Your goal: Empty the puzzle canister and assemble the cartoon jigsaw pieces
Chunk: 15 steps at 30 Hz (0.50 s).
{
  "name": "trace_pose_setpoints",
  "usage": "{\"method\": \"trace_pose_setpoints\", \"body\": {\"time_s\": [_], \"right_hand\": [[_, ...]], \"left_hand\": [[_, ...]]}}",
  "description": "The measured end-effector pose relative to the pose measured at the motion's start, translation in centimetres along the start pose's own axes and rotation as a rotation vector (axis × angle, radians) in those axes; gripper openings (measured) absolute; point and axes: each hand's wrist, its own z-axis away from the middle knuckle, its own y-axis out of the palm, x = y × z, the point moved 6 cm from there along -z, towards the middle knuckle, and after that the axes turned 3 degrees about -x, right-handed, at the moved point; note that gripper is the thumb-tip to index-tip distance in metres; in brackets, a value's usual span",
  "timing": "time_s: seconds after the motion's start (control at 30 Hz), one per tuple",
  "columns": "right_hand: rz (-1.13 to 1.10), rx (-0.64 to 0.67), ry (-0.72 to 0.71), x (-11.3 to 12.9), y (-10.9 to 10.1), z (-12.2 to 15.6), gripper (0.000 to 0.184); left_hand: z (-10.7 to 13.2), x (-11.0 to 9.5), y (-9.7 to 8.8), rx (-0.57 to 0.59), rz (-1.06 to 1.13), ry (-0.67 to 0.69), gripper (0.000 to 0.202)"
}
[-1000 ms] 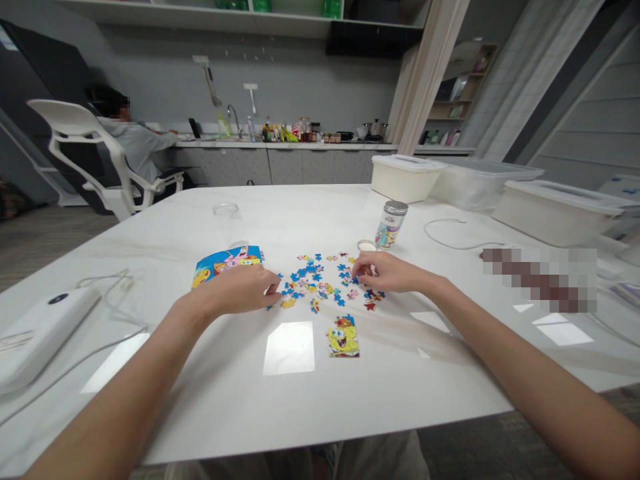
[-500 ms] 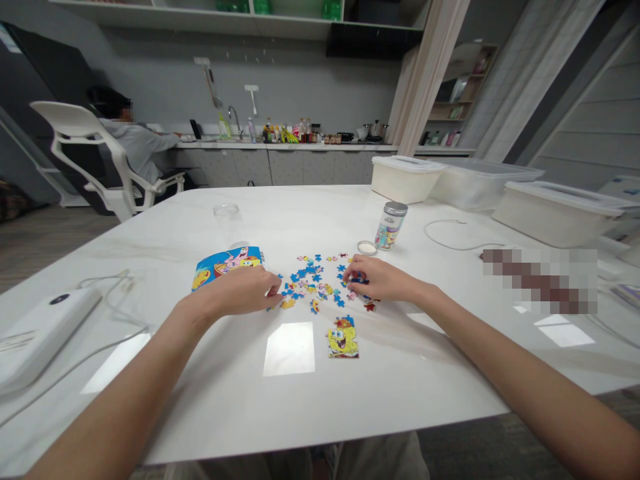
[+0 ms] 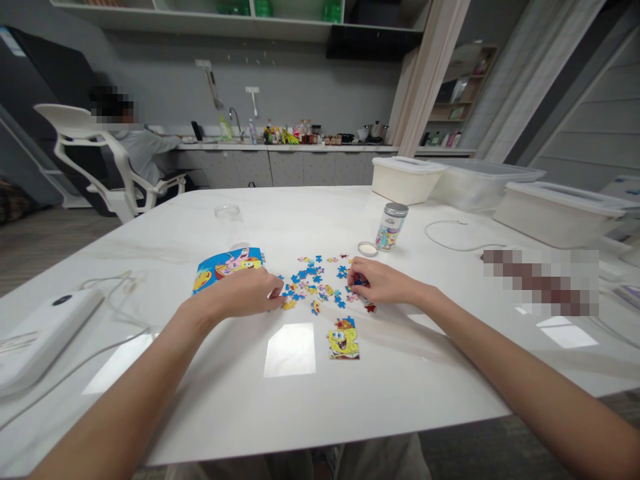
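Note:
Several small blue, pink and yellow puzzle pieces [image 3: 313, 280] lie scattered mid-table. My left hand [image 3: 245, 293] rests on the white table [image 3: 300, 400] at the left edge of the scatter, fingers curled, tips pinching at a piece. My right hand [image 3: 383, 283] sits at the right edge of the pieces, fingers bent over a blue piece. A joined section with a yellow cartoon figure [image 3: 343, 339] lies nearer me. A picture card [image 3: 227, 263] lies beyond my left hand.
A small printed tin [image 3: 391, 227] and its round lid [image 3: 367, 249] stand behind the pieces, a clear glass [image 3: 227, 220] farther left. White plastic bins [image 3: 406, 177] line the right back. A white device [image 3: 43, 330] with cables lies left. A person sits in a white chair [image 3: 95, 157].
My right hand has slid slightly left and toward me over the pieces. My left hand has barely shifted.

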Motion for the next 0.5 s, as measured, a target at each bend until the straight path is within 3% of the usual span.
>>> {"method": "trace_pose_setpoints", "body": {"time_s": [0.3,0.5], "right_hand": [[-0.025,0.012,0.038,0.3,-0.2,0.0,0.012],[-0.314,0.088,-0.01,1.5,-0.1,0.0,0.009]], "left_hand": [[0.1,-0.5,-0.1,0.013,-0.018,0.01,0.03],[0.0,-0.6,-0.2,0.005,-0.007,0.013,0.029]]}}
